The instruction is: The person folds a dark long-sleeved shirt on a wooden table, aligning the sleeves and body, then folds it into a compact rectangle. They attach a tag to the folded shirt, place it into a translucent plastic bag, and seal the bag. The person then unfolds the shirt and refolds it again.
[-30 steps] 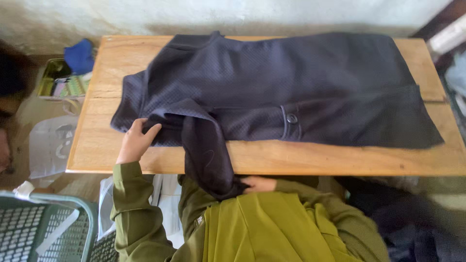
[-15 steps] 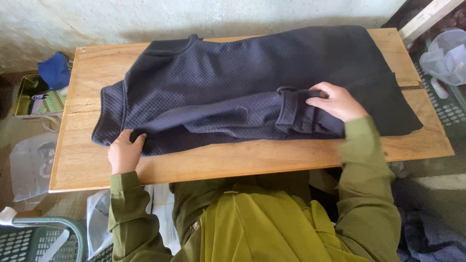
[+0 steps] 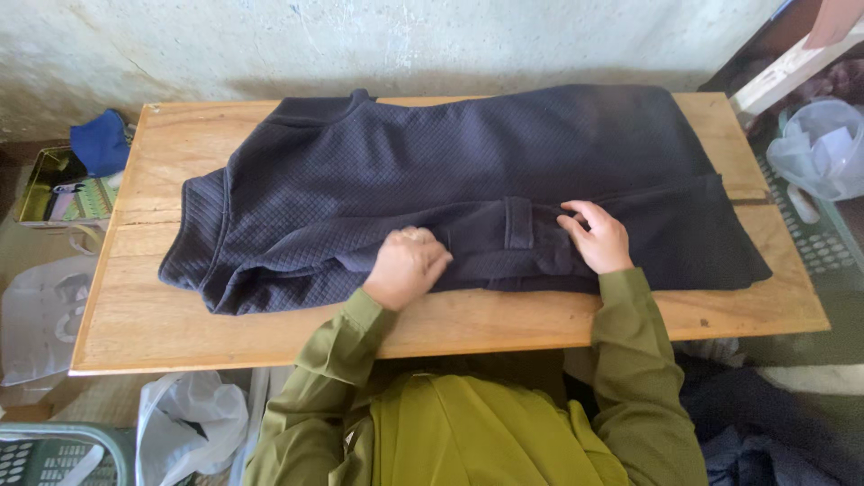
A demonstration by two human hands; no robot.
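Wooden table [image 3: 270, 333], pale, perhaps plastered wall [image 3: 270, 45]

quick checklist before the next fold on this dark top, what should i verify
1. Both hands on the top: ok; left hand and right hand both rest on the folded sleeve.
2. Sleeve lies across the body, not hanging off: ok.
3. Top fully on the table: ok on the near edge and both sides; the far hem runs right along the back edge.
4. Fabric smooth: not ok; wrinkles bunch near the left hand.
5. Free table in front of the hands: ok.
6. Cuff flat: cannot tell.
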